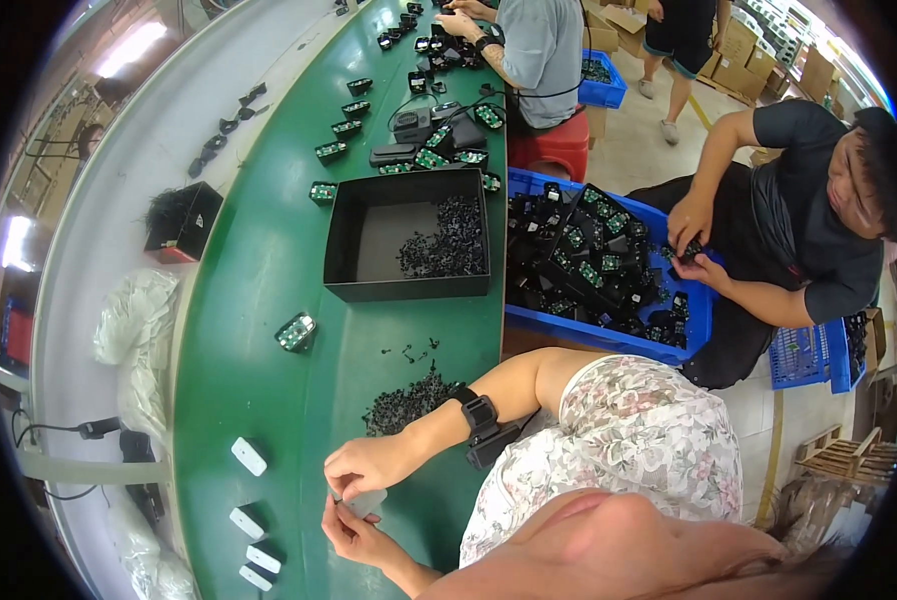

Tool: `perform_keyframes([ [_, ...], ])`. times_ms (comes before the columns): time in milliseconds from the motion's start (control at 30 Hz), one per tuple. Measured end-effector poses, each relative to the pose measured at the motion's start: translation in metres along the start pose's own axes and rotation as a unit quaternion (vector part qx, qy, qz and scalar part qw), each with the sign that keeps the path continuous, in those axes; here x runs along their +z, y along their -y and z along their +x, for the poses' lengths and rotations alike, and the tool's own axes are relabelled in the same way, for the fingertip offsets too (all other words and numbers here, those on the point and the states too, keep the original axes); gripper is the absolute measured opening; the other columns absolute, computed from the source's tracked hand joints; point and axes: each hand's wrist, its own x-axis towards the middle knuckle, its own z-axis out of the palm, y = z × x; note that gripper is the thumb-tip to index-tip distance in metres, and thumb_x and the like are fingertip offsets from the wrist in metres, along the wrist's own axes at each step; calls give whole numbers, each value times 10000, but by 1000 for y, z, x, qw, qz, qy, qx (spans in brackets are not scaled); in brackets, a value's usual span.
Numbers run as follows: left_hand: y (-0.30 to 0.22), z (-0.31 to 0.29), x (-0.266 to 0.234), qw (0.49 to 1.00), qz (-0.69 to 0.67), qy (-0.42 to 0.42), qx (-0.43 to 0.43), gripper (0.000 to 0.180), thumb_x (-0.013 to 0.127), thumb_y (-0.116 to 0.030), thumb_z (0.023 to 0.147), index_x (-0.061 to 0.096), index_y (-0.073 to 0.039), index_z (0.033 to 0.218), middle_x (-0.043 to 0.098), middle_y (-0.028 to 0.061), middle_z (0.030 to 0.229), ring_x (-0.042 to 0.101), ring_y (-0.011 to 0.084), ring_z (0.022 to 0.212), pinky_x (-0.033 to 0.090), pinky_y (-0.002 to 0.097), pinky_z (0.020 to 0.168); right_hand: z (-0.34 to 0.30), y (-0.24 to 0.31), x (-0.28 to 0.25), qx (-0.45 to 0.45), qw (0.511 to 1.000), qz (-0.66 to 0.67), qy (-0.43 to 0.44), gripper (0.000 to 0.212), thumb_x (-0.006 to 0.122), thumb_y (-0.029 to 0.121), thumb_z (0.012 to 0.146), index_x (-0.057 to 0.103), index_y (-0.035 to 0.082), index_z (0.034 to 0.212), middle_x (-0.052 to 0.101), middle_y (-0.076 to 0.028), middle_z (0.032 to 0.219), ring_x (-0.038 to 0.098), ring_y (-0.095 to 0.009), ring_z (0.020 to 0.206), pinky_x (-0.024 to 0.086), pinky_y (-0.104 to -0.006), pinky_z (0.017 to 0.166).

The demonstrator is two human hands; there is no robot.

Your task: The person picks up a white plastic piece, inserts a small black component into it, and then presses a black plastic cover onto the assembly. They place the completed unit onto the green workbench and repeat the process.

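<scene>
The green table (239,390) carries an open black box (407,291), heaped black bits (401,408), white-faced blocks (250,456); farthest pieces (393,38) unclear.

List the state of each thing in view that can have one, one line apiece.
Left hand: fingers closed on a pale piece
Right hand: fingers closed on it too
Pale piece: held between both hands
Black box: open-topped, partly filled
Black pile: loose, heaped on the green table
White-faced pieces: resting on the table
Blue crate: open, heaped with parts
Red stool: occupied
Plastic bags: crumpled
</scene>
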Motion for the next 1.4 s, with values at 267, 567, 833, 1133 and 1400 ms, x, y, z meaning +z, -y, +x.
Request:
perform_keyframes([
  [267, 5, -19, -10, 983, -153, -4, -104, 155, 523, -80, 938, 522, 24, 1053, 605, 107, 872, 492, 74, 544, 336, 175, 384, -4, -12, 24, -93, 994, -64, -2, 115, 649, 111, 740, 571, 29, 763, 568, -113, 792, 574, -295, 780, 464, -393, 677],
  [567, -17, -22, -6, 976, -153, -7, -156, 162, 554, -103, 921, 555, 15, 1033, 613, 92, 829, 523, 74, 525, 380, 165, 378, -4, -14, 11, -140, 981, -131, 8, 152, 616, 198, 803, 583, 50, 800, 537, -98, 833, 518, -294, 848, 439, -387, 738],
  [833, -15, -22, -9, 956, -234, 2, -178, 279, 505, -7, 921, 493, 29, 1197, 620, 105, 859, 595, 117, 574, 452, 202, 463, 3, 5, 4, -101, 979, -173, -44, 85, 680, 15, 765, 614, 20, 819, 543, -77, 771, 552, -203, 720, 439, -295, 584],
  [1133, 1, -16, -4, 905, -342, -5, -254, 203, 528, 45, 892, 500, 84, 1090, 621, 158, 1014, 663, 204, 863, 543, 309, 826, -2, -2, 7, -44, 967, -251, 20, 92, 700, 29, 750, 611, 30, 775, 495, -38, 694, 459, -150, 610, 367, -262, 526],
  [1400, 3, -21, 1, 908, -373, 6, -189, 98, 530, 28, 901, 538, 66, 991, 601, 122, 998, 650, 191, 881, 541, 292, 820, -3, -4, 16, 54, 983, -176, 7, 79, 675, 38, 798, 602, 16, 779, 452, 1, 721, 377, -80, 602, 323, -230, 536],
])
